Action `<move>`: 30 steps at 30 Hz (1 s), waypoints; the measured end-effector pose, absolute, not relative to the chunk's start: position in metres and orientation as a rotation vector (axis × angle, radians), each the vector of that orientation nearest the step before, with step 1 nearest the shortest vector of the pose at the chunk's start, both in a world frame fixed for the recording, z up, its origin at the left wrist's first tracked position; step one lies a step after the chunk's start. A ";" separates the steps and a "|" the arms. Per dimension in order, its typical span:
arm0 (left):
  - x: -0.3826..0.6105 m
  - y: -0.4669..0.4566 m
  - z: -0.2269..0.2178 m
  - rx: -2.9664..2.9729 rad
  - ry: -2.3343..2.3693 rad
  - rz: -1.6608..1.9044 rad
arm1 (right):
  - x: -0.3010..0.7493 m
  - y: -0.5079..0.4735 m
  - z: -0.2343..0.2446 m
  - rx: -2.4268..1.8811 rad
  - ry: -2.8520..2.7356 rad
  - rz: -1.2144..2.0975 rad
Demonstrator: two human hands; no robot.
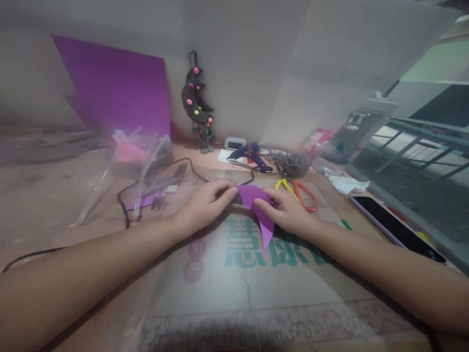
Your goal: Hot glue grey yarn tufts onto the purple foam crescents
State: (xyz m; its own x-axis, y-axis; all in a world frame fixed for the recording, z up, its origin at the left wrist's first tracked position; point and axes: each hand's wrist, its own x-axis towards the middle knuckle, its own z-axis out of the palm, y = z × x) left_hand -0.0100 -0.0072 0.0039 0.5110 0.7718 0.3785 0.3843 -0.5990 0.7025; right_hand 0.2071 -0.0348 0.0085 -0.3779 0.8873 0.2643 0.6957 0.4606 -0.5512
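A purple crescent-shaped piece of paper or foam sheet [266,225] is held above the printed cardboard, its pointed end hanging down. My left hand [210,200] pinches its left end, where a dark patch shows beside the thumb. On the other side, my right hand [289,210] grips the purple crescent with the thumb on top and the fingers behind. Just past the right hand lie pliers or scissors with orange handles [305,195] and a yellow handle [282,184]. Beyond both hands, a blue glue gun [252,154] rests with a small red light showing.
Against the wall lean a purple sheet [124,88] and a dark moon-shaped ornament [194,105] with coloured balls. Glue sticks [148,171], a black cable [122,205] and a white clock [235,143] stand left and behind. Grey yarn [295,165], tissue [346,184] and a phone [397,227] lie right.
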 end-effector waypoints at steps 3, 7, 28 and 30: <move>-0.010 -0.006 0.003 2.217 0.948 0.934 | 0.207 -0.036 0.009 -1.304 -2.191 0.483; -0.010 -0.004 -0.001 2.140 0.951 1.015 | 0.207 -0.036 0.010 -1.311 -2.181 0.473; -0.010 -0.004 -0.002 2.131 0.940 1.064 | 0.209 -0.034 0.008 -1.279 -2.192 0.452; -0.010 -0.004 -0.002 2.129 0.936 1.051 | 0.209 -0.034 0.008 -1.279 -2.192 0.456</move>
State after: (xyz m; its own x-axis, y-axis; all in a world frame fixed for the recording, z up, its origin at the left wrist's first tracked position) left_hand -0.0098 -0.0037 -0.0016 0.4433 0.7891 0.4251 0.3313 -0.5849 0.7403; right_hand 0.2087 -0.0343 0.0083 -0.3917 0.8726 0.2919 0.6835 0.4883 -0.5425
